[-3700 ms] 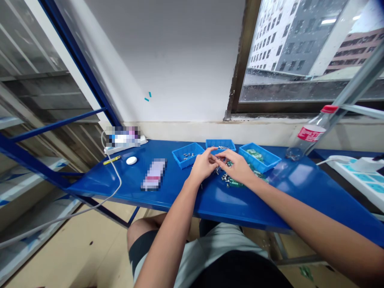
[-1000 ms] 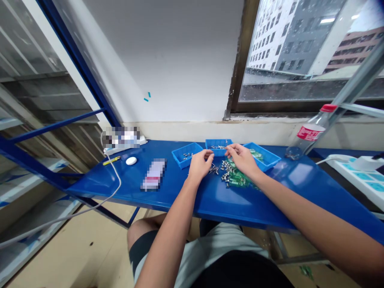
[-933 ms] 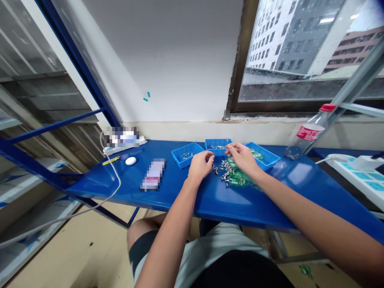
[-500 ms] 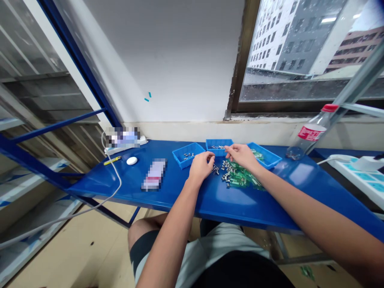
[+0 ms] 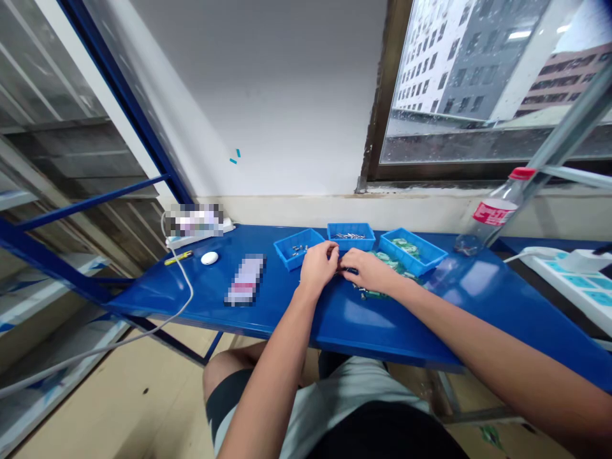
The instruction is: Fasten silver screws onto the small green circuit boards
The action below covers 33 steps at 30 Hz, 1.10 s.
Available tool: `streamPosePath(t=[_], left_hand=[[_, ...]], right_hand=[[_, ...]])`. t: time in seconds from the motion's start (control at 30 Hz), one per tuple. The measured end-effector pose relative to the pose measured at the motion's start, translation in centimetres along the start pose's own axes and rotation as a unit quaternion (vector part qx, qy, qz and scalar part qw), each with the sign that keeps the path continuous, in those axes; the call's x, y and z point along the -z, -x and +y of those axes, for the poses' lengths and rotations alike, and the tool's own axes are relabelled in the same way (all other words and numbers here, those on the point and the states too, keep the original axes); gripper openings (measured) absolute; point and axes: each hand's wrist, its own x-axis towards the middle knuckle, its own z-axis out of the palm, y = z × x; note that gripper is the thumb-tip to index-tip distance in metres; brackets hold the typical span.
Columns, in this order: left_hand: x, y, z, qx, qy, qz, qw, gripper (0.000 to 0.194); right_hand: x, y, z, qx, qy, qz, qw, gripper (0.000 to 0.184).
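Observation:
My left hand and my right hand meet over a heap of small silver metal parts and green pieces on the blue table. Both hands have their fingers curled and pinched together at the meeting point; what they hold is too small to make out. Just behind them stand three blue trays: the left tray with a few silver parts, the middle tray with thin metal pieces, the right tray with green pieces.
A clear bottle with a red cap and label leans at the back right. A white power strip lies at the far right. A white round object, a yellow pen and a grey cable lie at the left.
My right hand has come back from the middle tray, down and to the left, and now meets my left hand over the heap. The left hand stayed nearly still.

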Motion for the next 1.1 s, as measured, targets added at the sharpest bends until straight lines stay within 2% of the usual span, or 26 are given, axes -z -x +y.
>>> streamPosePath(t=[0.23, 0.47, 0.77, 0.97, 1.1], left_hand=[[-0.01, 0.0, 0.06, 0.002, 0.001, -0.003, 1.0, 0.02], [-0.14, 0.01, -0.05, -0.007, 0.012, -0.001, 1.0, 0.019], [-0.08, 0.0, -0.03, -0.004, 0.014, -0.006, 1.0, 0.019], [-0.09, 0.03, 0.02, -0.01, 0.013, -0.006, 1.0, 0.02], [-0.05, 0.05, 0.14, -0.004, 0.008, -0.011, 1.0, 0.019]], right_hand=[[-0.05, 0.1, 0.29, -0.02, 0.044, 0.001, 0.999, 0.015], [-0.38, 0.24, 0.4, -0.058, 0.039, 0.014, 0.997, 0.017], [-0.43, 0.35, 0.73, -0.054, 0.029, 0.005, 0.998, 0.018], [-0.07, 0.2, 0.32, -0.052, 0.054, -0.028, 0.997, 0.018], [-0.07, 0.14, 0.16, -0.072, 0.049, -0.013, 0.996, 0.019]])
